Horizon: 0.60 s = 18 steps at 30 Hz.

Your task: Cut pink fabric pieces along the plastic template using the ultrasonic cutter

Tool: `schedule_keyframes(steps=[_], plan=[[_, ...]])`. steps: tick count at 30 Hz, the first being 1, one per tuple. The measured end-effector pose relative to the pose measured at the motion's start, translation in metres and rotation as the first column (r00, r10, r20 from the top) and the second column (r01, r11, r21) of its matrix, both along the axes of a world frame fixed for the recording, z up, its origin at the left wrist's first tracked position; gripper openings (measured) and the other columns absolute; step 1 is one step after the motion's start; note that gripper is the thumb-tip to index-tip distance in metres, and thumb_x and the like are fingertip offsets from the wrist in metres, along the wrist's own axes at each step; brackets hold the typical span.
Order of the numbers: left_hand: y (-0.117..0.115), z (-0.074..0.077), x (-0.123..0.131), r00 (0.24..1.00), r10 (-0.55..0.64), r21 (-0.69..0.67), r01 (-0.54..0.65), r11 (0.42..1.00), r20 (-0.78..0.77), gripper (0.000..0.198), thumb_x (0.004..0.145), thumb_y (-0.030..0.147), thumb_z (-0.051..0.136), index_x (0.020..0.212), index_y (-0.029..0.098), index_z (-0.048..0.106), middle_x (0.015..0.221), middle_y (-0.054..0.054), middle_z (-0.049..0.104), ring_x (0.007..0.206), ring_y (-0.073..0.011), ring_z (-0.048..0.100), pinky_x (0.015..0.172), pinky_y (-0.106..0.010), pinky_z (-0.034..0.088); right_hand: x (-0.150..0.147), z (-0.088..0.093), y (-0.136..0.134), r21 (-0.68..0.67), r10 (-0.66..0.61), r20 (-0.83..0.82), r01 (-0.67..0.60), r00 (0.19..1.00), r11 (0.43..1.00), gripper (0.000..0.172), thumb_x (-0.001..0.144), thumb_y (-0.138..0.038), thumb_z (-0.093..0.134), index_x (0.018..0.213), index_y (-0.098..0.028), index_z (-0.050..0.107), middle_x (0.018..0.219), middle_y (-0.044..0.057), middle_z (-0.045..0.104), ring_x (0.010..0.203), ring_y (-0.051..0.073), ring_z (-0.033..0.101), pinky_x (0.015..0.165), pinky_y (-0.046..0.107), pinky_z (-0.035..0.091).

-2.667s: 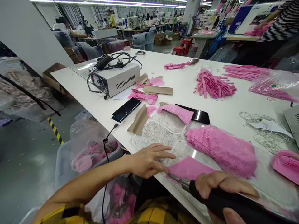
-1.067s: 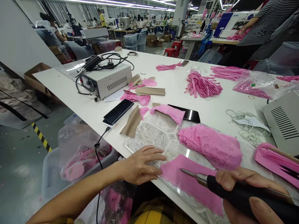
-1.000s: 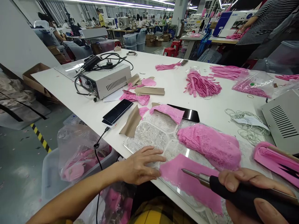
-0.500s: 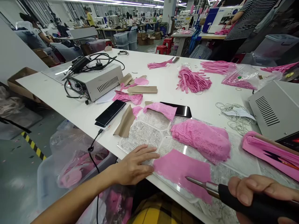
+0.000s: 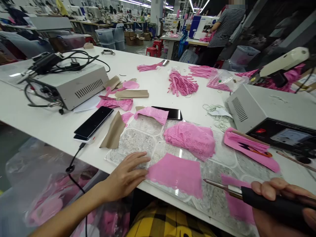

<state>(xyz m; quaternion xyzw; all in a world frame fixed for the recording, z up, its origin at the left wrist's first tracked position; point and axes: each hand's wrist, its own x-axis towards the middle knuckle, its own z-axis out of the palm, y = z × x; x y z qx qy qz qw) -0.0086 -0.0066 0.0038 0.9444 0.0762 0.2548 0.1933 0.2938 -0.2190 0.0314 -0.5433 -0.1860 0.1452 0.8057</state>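
Note:
A pink fabric piece [image 5: 176,174] with a scalloped lower edge lies flat on the clear-covered grey mat [image 5: 138,141]. My left hand [image 5: 125,176] rests open and palm down, its fingertips at the fabric's left edge. My right hand [image 5: 278,197] is closed around a black-handled tool [image 5: 261,197] with a pointed metal tip, like a soldering iron. Its tip is over the mat, just right of the fabric. A second pink piece [image 5: 239,204] lies beneath the tool and is partly hidden. Behind the flat piece sits a pile of pink lace pieces [image 5: 190,138].
Two phones [image 5: 95,121] lie stacked, with a cable hanging. A grey control box [image 5: 269,112] stands at right, another [image 5: 84,85] at left. A pink pouch [image 5: 251,151] holds orange-handled scissors. Pink straps [image 5: 182,82] lie farther back. A person in a striped shirt [image 5: 227,26] stands beyond.
The view has turned to the right. The tool's tip has gone from over the fabric to the mat at its right. A separate pink piece now shows under the tool. My left hand stays by the fabric.

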Motion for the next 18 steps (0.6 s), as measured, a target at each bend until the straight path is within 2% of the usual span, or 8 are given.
schedule_keyframes(steps=[4,11,14,16,18], plan=[[0.004,-0.005,0.003,1.0,0.009,0.008,-0.009,1.0,0.024,0.015,0.096,0.012,0.054,0.101,0.018,0.066,0.129,-0.011,0.06,0.134,-0.0263,0.046,0.107,-0.047,0.047,-0.006,0.006,0.006,0.06,-0.021,-0.003,0.021,1.0,0.998,0.02,0.061,-0.036,0.067,0.076,-0.023,0.067,0.073,0.0,0.057,0.053,0.012,0.046,0.054,0.033,0.043],[0.006,-0.009,0.002,0.999,-0.01,0.036,0.008,0.999,0.046,0.014,0.095,0.012,0.055,0.099,0.019,0.066,0.128,-0.01,0.061,0.133,-0.026,0.048,0.105,-0.046,0.049,-0.01,-0.002,0.003,0.058,-0.081,-0.059,0.085,0.995,0.995,0.02,0.063,-0.033,0.066,0.079,-0.021,0.067,0.077,0.0,0.062,0.061,0.012,0.057,0.058,0.029,0.053],[0.006,-0.007,-0.001,0.999,-0.044,0.071,0.043,0.997,0.021,0.019,0.091,0.009,0.057,0.104,0.02,0.065,0.131,-0.011,0.06,0.134,-0.027,0.046,0.108,-0.048,0.045,-0.002,-0.01,-0.011,-0.043,-0.12,-0.06,0.117,0.991,0.992,0.027,0.07,-0.039,0.064,0.088,-0.021,0.071,0.084,0.004,0.068,0.072,0.018,0.065,0.061,0.031,0.058],[0.007,-0.008,-0.004,0.997,-0.073,0.107,0.072,0.992,0.008,0.024,0.09,0.007,0.056,0.108,0.021,0.064,0.133,-0.011,0.059,0.135,-0.027,0.045,0.11,-0.05,0.041,0.007,-0.018,-0.03,-0.183,-0.101,-0.016,0.097,0.995,0.978,0.034,0.076,-0.045,0.063,0.096,-0.02,0.073,0.088,0.008,0.072,0.073,0.022,0.069,0.057,0.033,0.059],[0.008,-0.009,-0.007,0.996,-0.092,0.137,0.089,0.987,0.012,0.028,0.09,0.006,0.054,0.113,0.021,0.062,0.133,-0.011,0.059,0.135,-0.0263,0.045,0.111,-0.049,0.039,0.014,-0.027,-0.053,-0.318,-0.009,-0.022,0.002,1.0,0.948,0.041,0.077,-0.055,0.061,0.087,-0.018,0.075,0.076,0.011,0.073,0.056,0.024,0.067,0.041,0.034,0.055]])
